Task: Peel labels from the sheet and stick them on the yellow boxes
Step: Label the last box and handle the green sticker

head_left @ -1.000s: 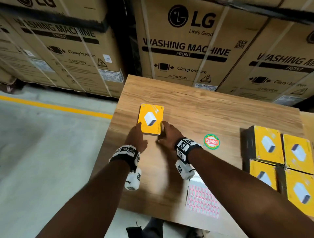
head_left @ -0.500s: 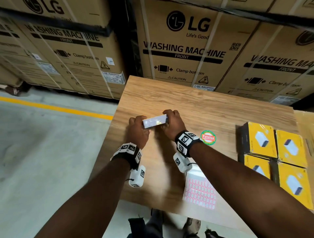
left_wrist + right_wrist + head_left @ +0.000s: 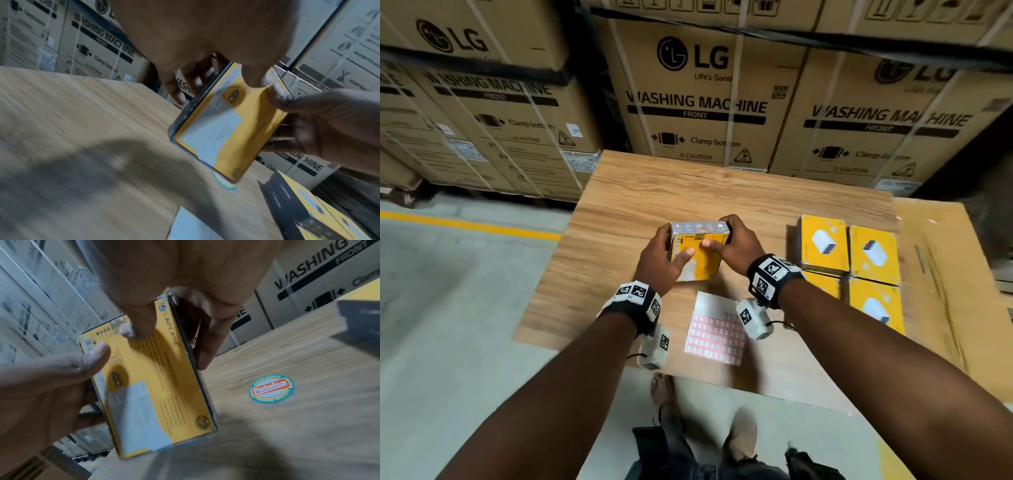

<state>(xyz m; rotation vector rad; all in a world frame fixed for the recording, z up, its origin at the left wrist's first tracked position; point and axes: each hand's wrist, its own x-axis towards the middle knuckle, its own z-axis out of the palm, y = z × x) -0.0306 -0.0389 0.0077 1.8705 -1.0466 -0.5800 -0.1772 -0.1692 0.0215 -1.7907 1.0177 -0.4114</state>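
Holding one box (image 3: 697, 253) tilted at frame centre, back face up, both hands (image 3: 659, 262) (image 3: 738, 245) have fingers curled round its sides. No red label shows on it; the sheet (image 3: 714, 334) lies just below, four boxes (image 3: 849, 270) wait right.

Yellow box (image 3: 700, 257) with white patch; red-and-white gridded label sheet (image 3: 717, 330); wood-grain table (image 3: 722, 192)

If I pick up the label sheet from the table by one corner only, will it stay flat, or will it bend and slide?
The label sheet looks thin and lies flat on the table, so it would probably droop when lifted by one corner. It likely weighs very little. On that smooth wood surface a push may slide it rather than lift an edge, so pinching a corner could take a moment.
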